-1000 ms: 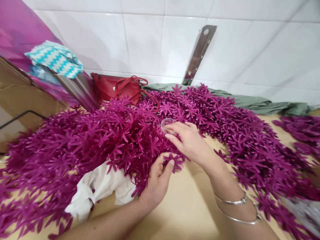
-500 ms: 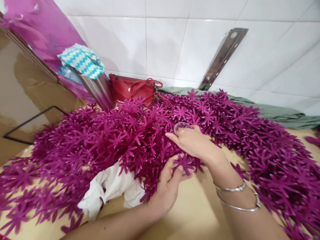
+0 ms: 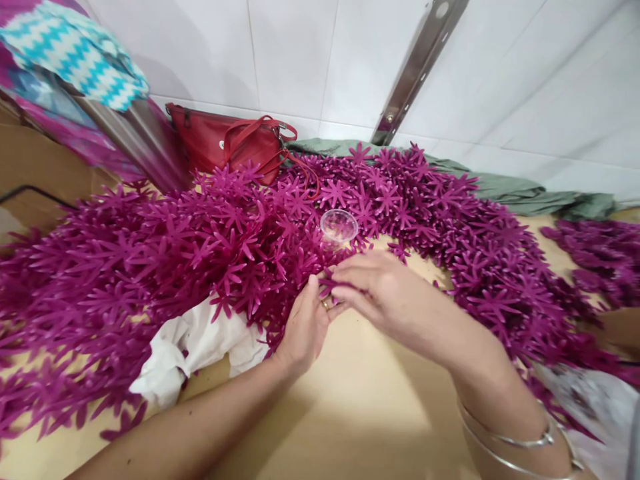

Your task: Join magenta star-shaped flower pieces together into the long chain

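Fingers (image 3: 311,293) of the left hand (image 3: 303,333) hold a magenta, star-shaped flower piece (image 3: 327,287); the right hand's (image 3: 390,293) narrow over it, their grip unclear. Knuckles pushed forward could tip the round, clear plastic tub (image 3: 340,217) near the magenta heap (image 3: 190,260). Beyond, the red, strapped bag (image 3: 205,139) shows no readable label.

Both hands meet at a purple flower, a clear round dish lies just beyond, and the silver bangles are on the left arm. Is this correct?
Not quite: the head view shows the silver bangles on the right arm. The left hand and right hand meet at a purple flower, the clear round dish just beyond.
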`<state>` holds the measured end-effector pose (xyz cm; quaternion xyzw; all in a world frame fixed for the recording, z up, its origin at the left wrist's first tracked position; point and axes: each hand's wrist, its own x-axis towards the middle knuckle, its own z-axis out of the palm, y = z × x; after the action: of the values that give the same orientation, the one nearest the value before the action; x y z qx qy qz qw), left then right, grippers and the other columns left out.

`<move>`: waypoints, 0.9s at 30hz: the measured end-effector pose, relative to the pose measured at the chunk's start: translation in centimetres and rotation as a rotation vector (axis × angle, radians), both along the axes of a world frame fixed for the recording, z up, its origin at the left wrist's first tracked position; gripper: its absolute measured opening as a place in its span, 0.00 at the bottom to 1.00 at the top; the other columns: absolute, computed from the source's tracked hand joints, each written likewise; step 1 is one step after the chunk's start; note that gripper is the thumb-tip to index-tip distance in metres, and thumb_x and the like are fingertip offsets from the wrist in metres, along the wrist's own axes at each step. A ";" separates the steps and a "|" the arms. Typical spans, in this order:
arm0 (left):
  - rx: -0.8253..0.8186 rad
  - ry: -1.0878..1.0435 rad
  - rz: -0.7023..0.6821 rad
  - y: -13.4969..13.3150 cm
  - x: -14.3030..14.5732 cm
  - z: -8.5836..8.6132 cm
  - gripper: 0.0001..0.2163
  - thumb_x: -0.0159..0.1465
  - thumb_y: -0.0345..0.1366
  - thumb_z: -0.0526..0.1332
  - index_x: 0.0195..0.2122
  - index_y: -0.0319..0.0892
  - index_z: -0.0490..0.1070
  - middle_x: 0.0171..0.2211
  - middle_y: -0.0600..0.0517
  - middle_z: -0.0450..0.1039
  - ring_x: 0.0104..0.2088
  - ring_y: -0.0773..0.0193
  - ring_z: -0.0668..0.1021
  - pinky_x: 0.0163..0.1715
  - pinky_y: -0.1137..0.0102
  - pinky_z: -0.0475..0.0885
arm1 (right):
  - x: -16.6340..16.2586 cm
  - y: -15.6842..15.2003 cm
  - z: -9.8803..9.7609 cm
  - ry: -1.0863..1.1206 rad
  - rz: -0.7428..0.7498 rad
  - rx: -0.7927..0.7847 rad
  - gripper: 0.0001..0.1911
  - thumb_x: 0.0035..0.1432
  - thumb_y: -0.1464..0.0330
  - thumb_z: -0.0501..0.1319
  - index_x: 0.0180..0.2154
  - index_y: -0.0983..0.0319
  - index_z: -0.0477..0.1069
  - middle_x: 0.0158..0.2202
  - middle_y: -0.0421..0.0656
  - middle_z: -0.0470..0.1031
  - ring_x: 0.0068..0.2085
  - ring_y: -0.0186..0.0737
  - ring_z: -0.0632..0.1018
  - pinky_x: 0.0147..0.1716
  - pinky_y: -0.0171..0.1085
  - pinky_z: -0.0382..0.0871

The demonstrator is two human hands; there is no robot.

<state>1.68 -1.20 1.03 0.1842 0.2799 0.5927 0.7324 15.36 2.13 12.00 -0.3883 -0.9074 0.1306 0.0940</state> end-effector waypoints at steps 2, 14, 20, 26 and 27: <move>-0.001 -0.026 -0.022 0.0 0.0 0.2 0.20 0.71 0.53 0.60 0.50 0.40 0.77 0.57 0.42 0.78 0.62 0.51 0.76 0.61 0.57 0.72 | -0.1 -1.5 -1.2 -0.128 0.031 0.012 0.11 0.72 0.69 0.59 0.40 0.61 0.80 0.42 0.48 0.82 0.47 0.48 0.80 0.54 0.48 0.68; -0.023 -0.010 -0.035 0.0 0.0 0.1 0.18 0.70 0.49 0.63 0.54 0.43 0.77 0.58 0.44 0.78 0.65 0.51 0.73 0.66 0.56 0.66 | 1.4 -3.5 -1.8 0.038 -0.064 0.037 0.10 0.71 0.69 0.61 0.50 0.59 0.77 0.52 0.46 0.82 0.53 0.50 0.81 0.58 0.53 0.70; -0.011 0.083 -0.042 0.0 -0.1 -0.8 0.17 0.61 0.38 0.73 0.52 0.48 0.78 0.58 0.49 0.77 0.58 0.54 0.78 0.63 0.54 0.69 | 2.6 -0.8 -4.7 0.437 -0.488 0.077 0.12 0.66 0.65 0.65 0.49 0.63 0.76 0.44 0.49 0.82 0.45 0.50 0.81 0.48 0.48 0.73; 0.099 0.181 -0.082 -0.4 0.0 -1.1 0.19 0.66 0.38 0.69 0.58 0.51 0.75 0.61 0.48 0.73 0.61 0.54 0.75 0.60 0.57 0.73 | 2.0 -0.4 -6.7 0.569 -0.439 -0.166 0.03 0.61 0.73 0.67 0.36 0.59 0.75 0.36 0.41 0.80 0.41 0.44 0.80 0.46 0.43 0.71; 0.104 0.176 -0.071 -0.4 0.0 -1.1 0.20 0.66 0.38 0.69 0.59 0.51 0.74 0.63 0.48 0.72 0.62 0.54 0.75 0.60 0.57 0.73 | 2.0 -0.5 -6.6 0.608 -0.436 -0.154 0.04 0.61 0.74 0.66 0.35 0.58 0.74 0.35 0.40 0.79 0.40 0.43 0.79 0.45 0.42 0.71</move>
<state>1.66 -1.59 -0.08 0.2834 0.3054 0.5617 0.7148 17.35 1.64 5.43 -0.5217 -0.7216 0.2846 0.3552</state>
